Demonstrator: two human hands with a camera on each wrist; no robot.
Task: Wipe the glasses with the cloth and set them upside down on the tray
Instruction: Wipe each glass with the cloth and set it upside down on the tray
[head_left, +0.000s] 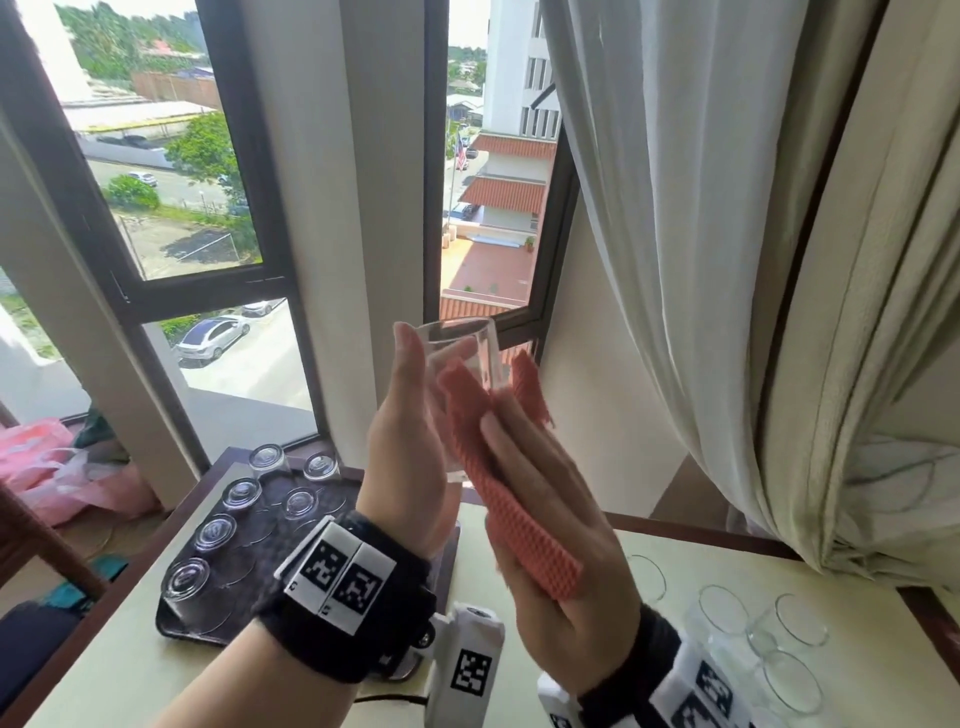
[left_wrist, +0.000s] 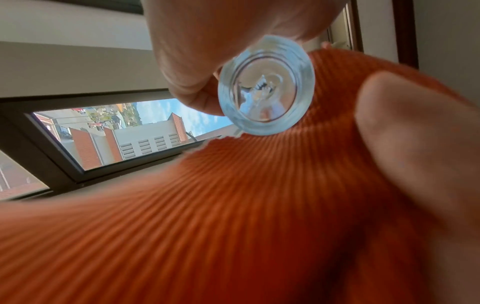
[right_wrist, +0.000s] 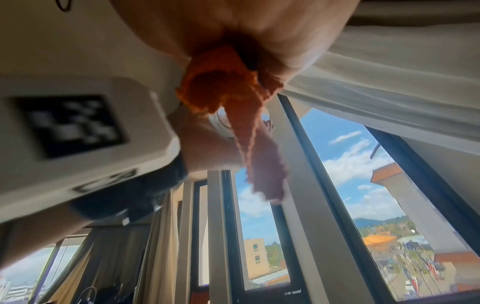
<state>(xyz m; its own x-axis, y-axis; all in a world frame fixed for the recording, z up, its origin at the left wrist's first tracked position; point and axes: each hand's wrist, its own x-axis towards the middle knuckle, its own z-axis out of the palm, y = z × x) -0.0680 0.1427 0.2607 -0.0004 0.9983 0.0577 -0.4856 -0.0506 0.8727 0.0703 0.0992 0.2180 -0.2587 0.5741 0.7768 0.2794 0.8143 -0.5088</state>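
My left hand (head_left: 415, 395) holds a clear glass (head_left: 475, 353) upright in the air above the table, in front of the window. My right hand (head_left: 524, 467) grips a folded orange cloth (head_left: 524, 530) and presses it flat against the glass's side. In the left wrist view the thick glass base (left_wrist: 266, 86) faces the camera, with the cloth (left_wrist: 233, 205) wrapped beside it. In the right wrist view the cloth (right_wrist: 228, 90) is bunched in my palm. A dark tray (head_left: 249, 587) at the lower left carries several upside-down glasses (head_left: 241, 493).
Several upright glasses (head_left: 779, 639) stand on the pale table (head_left: 649, 675) at the lower right. A white curtain (head_left: 727, 260) hangs close on the right. The window frame (head_left: 436, 208) is behind the glass. A pink plastic bag (head_left: 52, 467) lies at the far left.
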